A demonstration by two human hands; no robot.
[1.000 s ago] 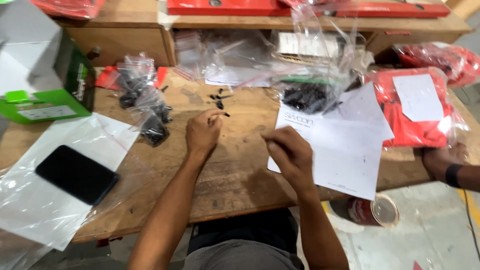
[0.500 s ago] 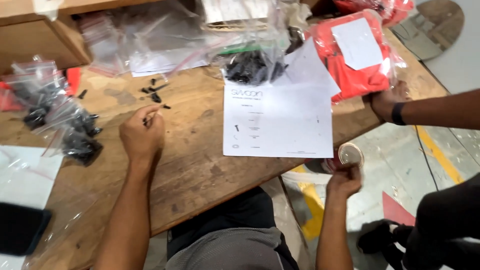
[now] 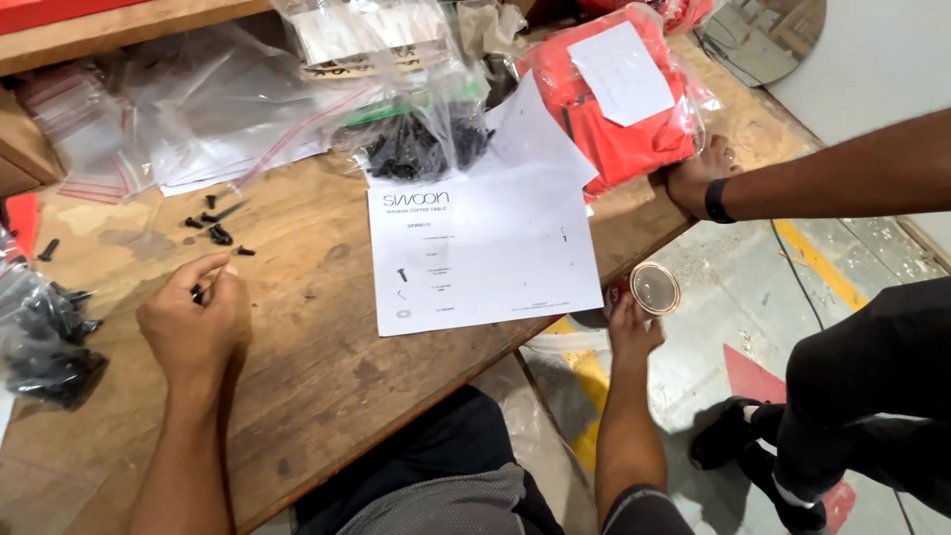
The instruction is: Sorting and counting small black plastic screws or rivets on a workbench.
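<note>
My left hand (image 3: pixel 193 322) rests on the wooden table (image 3: pixel 327 347) with its fingers pinched on small black screws (image 3: pixel 198 293). More loose black screws (image 3: pixel 216 220) lie just beyond it. My right hand (image 3: pixel 632 332) is below the table's edge, gripping a red can with a round pale lid (image 3: pixel 652 288). A white instruction sheet (image 3: pixel 480 253) lies on the table between my hands.
Clear bags of black screws lie at the far left (image 3: pixel 45 337) and behind the sheet (image 3: pixel 416 144). An orange bagged package (image 3: pixel 614 99) sits at the back right, with another person's hand (image 3: pixel 698 178) on it. That person stands at the right.
My right hand has left the sheet, dropped below the table edge and taken hold of the red can. The view has swung right. My left hand keeps its pinch on screws.
</note>
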